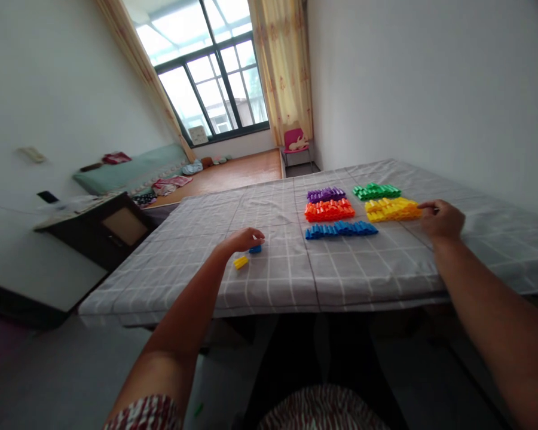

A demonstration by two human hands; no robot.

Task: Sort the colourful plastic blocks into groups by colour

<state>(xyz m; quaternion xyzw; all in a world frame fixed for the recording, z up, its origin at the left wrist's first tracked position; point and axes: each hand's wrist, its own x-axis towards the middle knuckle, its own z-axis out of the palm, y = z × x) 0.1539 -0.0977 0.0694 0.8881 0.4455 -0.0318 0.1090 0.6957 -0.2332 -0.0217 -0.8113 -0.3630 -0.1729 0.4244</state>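
Note:
My left hand is over the near-left part of the table, its fingers curled just above a small blue piece; whether it grips anything is too small to tell. A small yellow piece lies just in front of it. My right hand has thumb and forefinger pinched at the right end of a yellow pile. Left of that pile are an orange pile and, behind it, a purple pile. A green pile sits behind the yellow one. Nearest me is a blue row.
The piles rest on a table with a grey checked cloth. A dark cabinet stands at the left. Beyond the table are a low wooden platform and a pink chair. A white wall rises at the right.

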